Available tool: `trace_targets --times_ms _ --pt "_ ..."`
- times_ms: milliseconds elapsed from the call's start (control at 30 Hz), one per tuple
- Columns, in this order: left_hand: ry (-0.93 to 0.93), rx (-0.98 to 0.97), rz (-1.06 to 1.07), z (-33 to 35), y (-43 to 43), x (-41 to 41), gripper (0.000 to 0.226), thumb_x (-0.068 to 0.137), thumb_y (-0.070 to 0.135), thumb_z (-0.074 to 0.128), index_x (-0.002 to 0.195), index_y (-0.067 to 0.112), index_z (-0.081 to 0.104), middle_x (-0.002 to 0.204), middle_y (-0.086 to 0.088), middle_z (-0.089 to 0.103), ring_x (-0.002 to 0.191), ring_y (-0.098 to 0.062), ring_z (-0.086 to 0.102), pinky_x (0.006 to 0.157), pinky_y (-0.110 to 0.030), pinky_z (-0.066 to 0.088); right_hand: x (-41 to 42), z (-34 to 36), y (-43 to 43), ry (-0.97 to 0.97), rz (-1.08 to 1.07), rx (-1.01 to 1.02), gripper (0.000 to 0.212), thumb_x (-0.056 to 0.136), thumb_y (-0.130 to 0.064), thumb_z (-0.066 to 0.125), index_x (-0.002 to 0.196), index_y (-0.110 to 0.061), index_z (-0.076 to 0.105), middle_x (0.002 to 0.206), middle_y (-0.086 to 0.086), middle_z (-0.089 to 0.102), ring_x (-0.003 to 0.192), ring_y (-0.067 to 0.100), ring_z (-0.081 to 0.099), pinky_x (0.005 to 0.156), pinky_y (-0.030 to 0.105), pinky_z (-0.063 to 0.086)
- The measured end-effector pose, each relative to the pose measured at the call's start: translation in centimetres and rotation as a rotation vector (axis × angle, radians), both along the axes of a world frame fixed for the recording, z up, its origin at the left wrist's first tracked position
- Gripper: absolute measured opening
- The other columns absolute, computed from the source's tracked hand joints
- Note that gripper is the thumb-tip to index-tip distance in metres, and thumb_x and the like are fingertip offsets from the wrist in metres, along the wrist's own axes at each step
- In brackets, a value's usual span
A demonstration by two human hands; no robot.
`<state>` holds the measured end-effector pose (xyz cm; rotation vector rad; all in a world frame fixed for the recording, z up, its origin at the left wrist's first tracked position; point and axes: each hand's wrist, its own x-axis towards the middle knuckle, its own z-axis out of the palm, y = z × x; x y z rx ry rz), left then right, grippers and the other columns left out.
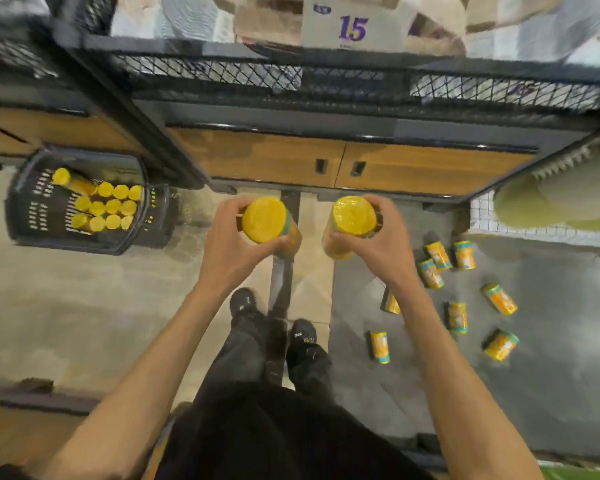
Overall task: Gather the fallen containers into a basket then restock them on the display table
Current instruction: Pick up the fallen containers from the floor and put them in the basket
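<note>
My left hand grips an upright yellow-lidded orange container near its top. My right hand grips a second one the same way, a little to the right. Both are held above the floor in front of me. A dark plastic basket sits on the floor at the left, holding several containers upright and one leaning at the back. Several more fallen containers lie scattered on the grey floor to my right.
The display table with wooden cabinet doors and a black mesh rim stands straight ahead. A sign reading 15 stands on top. My feet are below my hands. A white wire bin with pale green goods is at the right.
</note>
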<state>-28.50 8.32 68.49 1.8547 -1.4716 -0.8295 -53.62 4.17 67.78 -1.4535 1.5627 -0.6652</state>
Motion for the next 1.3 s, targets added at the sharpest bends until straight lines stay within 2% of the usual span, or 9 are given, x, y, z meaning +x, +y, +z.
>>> trace_targets --times_ms 67,200,367,567,667,767,967,1200,1300 --pt "-0.005 -0.018 0.076 1.9 1.7 1.5 0.07 0.063 0.042 0.09 0.119 0.025 0.05 0.115 0.006 0.05 0.104 -0.01 0.052 0.082 -0.015 0.045 1.7 2.0 0.0 -0.012 0.074 -0.026 0.072 0.064 -0.036 0.09 0.124 -0.03 0.05 0.119 -0.009 0.055 0.105 0.003 0.054 0.082 0.018 0.046" --pt "0.004 -0.084 0.217 5.1 5.0 5.4 0.072 0.061 0.045 0.09 0.118 0.028 0.05 0.11 0.009 0.049 0.1 -0.008 0.052 0.081 -0.024 0.048 6.4 5.6 0.0 -0.018 0.23 -0.072 0.072 0.065 -0.035 0.09 0.126 -0.029 0.051 0.121 -0.009 0.053 0.106 0.002 0.051 0.081 0.015 0.042" --pt "-0.019 -0.136 0.391 7.6 8.8 11.3 0.069 0.062 0.04 0.091 0.116 0.031 0.049 0.111 0.007 0.051 0.098 -0.003 0.049 0.078 -0.01 0.041 13.3 8.1 0.4 -0.018 0.395 -0.124 0.074 0.064 -0.04 0.089 0.127 -0.028 0.051 0.123 -0.008 0.054 0.109 0.007 0.053 0.085 0.021 0.046" --pt "0.002 -0.166 0.572 8.4 14.0 21.4 0.078 0.057 0.056 0.087 0.12 0.023 0.055 0.115 0.006 0.054 0.101 -0.015 0.058 0.082 -0.037 0.056 24.4 10.2 2.4 0.003 0.606 -0.106 0.073 0.066 -0.04 0.089 0.128 -0.033 0.05 0.123 -0.016 0.054 0.109 -0.003 0.051 0.081 0.012 0.041" --pt "0.011 -0.171 0.597 8.1 16.4 26.6 0.079 0.056 0.063 0.082 0.119 0.025 0.055 0.115 0.006 0.056 0.102 -0.015 0.059 0.082 -0.043 0.056 29.8 10.5 4.0 -0.01 0.676 -0.088 0.072 0.066 -0.035 0.09 0.127 -0.032 0.052 0.123 -0.016 0.055 0.109 -0.004 0.053 0.082 0.014 0.046" --pt "-0.007 -0.165 0.601 8.3 18.0 31.3 0.077 0.057 0.057 0.086 0.119 0.026 0.054 0.115 0.007 0.054 0.104 -0.016 0.057 0.084 -0.045 0.054 34.9 10.4 5.5 -0.028 0.686 -0.082 0.07 0.065 -0.03 0.091 0.125 -0.031 0.055 0.12 -0.016 0.058 0.107 0.0 0.056 0.086 0.023 0.049" --pt "-0.075 -0.148 0.5 8.4 20.0 39.4 0.075 0.061 0.049 0.084 0.122 0.016 0.055 0.114 -0.001 0.053 0.101 -0.017 0.054 0.081 -0.042 0.054 43.3 9.7 7.0 -0.049 0.684 -0.073 0.067 0.067 -0.025 0.09 0.124 -0.03 0.055 0.116 -0.019 0.057 0.104 -0.004 0.055 0.077 0.015 0.043" --pt "-0.089 -0.068 0.524 6.7 18.8 46.6 0.077 0.062 0.047 0.087 0.124 0.019 0.052 0.118 0.002 0.052 0.103 -0.012 0.053 0.085 -0.037 0.053 50.5 6.8 6.0 -0.027 0.672 -0.008 0.07 0.064 -0.028 0.091 0.123 -0.031 0.054 0.115 -0.019 0.058 0.103 -0.006 0.055 0.078 0.015 0.044" --pt "-0.126 0.02 0.502 5.8 16.8 49.9 0.083 0.059 0.063 0.08 0.126 0.023 0.052 0.119 0.007 0.053 0.105 -0.012 0.054 0.084 -0.039 0.054 53.6 5.2 4.4 -0.025 0.656 0.014 0.07 0.066 -0.03 0.09 0.125 -0.032 0.053 0.117 -0.017 0.057 0.105 -0.003 0.054 0.08 0.018 0.045"
